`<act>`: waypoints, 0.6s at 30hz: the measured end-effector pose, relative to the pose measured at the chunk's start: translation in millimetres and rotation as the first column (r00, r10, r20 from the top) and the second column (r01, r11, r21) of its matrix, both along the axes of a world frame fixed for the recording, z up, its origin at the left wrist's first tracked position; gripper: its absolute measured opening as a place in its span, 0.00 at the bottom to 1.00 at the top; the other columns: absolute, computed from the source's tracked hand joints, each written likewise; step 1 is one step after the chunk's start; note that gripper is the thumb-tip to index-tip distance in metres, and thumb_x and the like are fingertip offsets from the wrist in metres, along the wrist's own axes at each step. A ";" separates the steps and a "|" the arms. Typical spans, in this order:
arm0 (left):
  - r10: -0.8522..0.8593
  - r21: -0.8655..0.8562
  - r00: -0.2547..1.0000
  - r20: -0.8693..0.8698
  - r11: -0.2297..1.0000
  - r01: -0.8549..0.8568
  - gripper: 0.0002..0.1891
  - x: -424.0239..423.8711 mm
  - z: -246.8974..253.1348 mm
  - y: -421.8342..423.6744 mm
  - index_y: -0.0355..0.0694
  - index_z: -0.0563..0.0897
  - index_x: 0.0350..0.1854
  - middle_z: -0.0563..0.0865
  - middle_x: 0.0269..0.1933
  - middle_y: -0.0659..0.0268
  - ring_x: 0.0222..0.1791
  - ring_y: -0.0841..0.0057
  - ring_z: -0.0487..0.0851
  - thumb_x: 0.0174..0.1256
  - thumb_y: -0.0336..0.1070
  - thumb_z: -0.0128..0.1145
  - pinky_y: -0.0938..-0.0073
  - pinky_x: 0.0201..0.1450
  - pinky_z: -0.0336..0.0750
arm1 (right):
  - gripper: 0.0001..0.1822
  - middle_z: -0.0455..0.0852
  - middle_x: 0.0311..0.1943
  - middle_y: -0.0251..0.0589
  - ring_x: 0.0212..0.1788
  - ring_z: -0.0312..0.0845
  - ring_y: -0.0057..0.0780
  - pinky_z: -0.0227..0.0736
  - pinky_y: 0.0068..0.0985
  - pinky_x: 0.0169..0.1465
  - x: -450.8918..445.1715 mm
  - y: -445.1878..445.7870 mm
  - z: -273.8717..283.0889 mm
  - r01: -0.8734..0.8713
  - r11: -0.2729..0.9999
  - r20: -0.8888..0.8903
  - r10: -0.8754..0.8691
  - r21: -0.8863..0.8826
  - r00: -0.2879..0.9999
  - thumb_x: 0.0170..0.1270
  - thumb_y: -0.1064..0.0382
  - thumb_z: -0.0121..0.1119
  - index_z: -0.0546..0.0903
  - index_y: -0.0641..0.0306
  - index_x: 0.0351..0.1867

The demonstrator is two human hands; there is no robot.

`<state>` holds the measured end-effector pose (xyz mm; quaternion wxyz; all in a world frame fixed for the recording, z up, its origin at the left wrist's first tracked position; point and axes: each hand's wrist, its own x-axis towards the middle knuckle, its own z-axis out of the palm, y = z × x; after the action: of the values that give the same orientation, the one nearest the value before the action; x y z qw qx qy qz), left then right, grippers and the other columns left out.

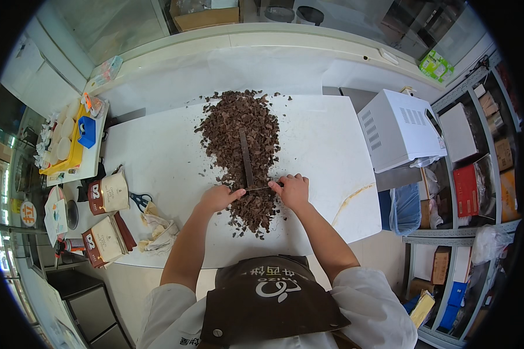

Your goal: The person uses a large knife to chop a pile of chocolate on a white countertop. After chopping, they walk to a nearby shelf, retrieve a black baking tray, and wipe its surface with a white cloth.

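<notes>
A broad pile of dark brown flakes (240, 109), which look like chocolate shavings, lies down the middle of the white table. Along the pile runs a long, narrow dark chocolate bar (246, 159), its near end close to a knife blade (257, 189). The blade spans crosswise between my two hands. My right hand (295, 192) grips the dark handle on the right. At the opposite end, my left hand (217, 199) holds the blade with its thumb along it. The fingers hide part of both ends, and more flakes are spread on the near side of the blade.
On the left lie brown-and-cream bags (109, 194), blue-handled scissors (140, 200), a crumpled cloth (159, 231) and a torch canister (74, 245). A yellow tray (72, 163) stands beyond. A white microwave-like appliance (401, 126), a lined blue bin (405, 209) and metal shelving (452, 235) flank the right.
</notes>
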<state>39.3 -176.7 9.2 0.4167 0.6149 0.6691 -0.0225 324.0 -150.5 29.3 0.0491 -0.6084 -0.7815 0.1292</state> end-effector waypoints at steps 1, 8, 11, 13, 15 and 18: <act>0.001 -0.002 1.000 0.002 1.000 -0.001 0.49 0.3 0.5 0.1 0.38 0.87 0.25 0.87 0.25 0.59 0.30 0.63 0.88 0.60 0.90 0.43 0.60 0.39 0.79 | 0.33 0.89 0.35 0.41 0.46 0.80 0.45 0.67 0.44 0.56 0.1 0.3 -0.3 0.002 1.000 0.003 -0.001 -0.004 1.000 0.72 0.28 0.51 0.92 0.55 0.37; 0.013 -0.015 1.000 0.010 1.000 -0.013 0.49 0.6 -2.5 0.0 0.38 0.86 0.24 0.87 0.25 0.60 0.27 0.64 0.89 0.61 0.89 0.43 0.62 0.37 0.80 | 0.31 0.88 0.35 0.41 0.46 0.77 0.43 0.65 0.41 0.55 -0.7 -1.0 1.3 0.010 1.000 -0.020 -0.010 0.012 1.000 0.73 0.31 0.54 0.89 0.57 0.33; 0.012 -0.014 1.000 0.008 1.000 -0.012 0.49 -0.5 -3.0 -0.5 0.38 0.86 0.24 0.87 0.25 0.60 0.27 0.64 0.89 0.62 0.89 0.43 0.62 0.38 0.81 | 0.31 0.88 0.35 0.41 0.46 0.78 0.43 0.65 0.42 0.55 -1.4 -0.6 -0.3 0.006 1.000 -0.023 -0.006 0.017 1.000 0.72 0.31 0.55 0.89 0.57 0.33; 0.016 -0.014 1.000 0.014 1.000 -0.015 0.49 1.2 0.3 -0.6 0.38 0.87 0.25 0.87 0.25 0.60 0.26 0.64 0.89 0.62 0.89 0.44 0.62 0.38 0.81 | 0.31 0.88 0.35 0.41 0.46 0.78 0.43 0.66 0.42 0.55 -0.4 -0.3 -1.4 0.007 1.000 -0.012 -0.007 0.022 1.000 0.72 0.31 0.55 0.89 0.57 0.33; 0.012 -0.020 1.000 0.004 1.000 -0.012 0.49 2.0 2.9 -0.6 0.38 0.87 0.25 0.87 0.25 0.60 0.27 0.64 0.89 0.62 0.88 0.43 0.62 0.38 0.81 | 0.30 0.88 0.36 0.40 0.47 0.78 0.43 0.66 0.42 0.55 -0.1 -0.4 -2.0 0.008 1.000 -0.011 -0.007 0.024 1.000 0.72 0.31 0.55 0.89 0.57 0.32; 0.004 -0.013 1.000 -0.009 1.000 -0.004 0.49 1.8 4.6 -0.9 0.38 0.87 0.25 0.87 0.26 0.59 0.29 0.63 0.89 0.63 0.88 0.43 0.61 0.39 0.81 | 0.31 0.89 0.36 0.40 0.47 0.79 0.44 0.66 0.43 0.55 0.0 -0.3 -2.5 0.005 1.000 -0.012 -0.005 0.023 1.000 0.72 0.30 0.54 0.90 0.56 0.34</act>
<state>41.1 -177.6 13.8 0.4177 0.6109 0.6719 -0.0288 324.0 -150.8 26.8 0.0612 -0.6090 -0.7811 0.1236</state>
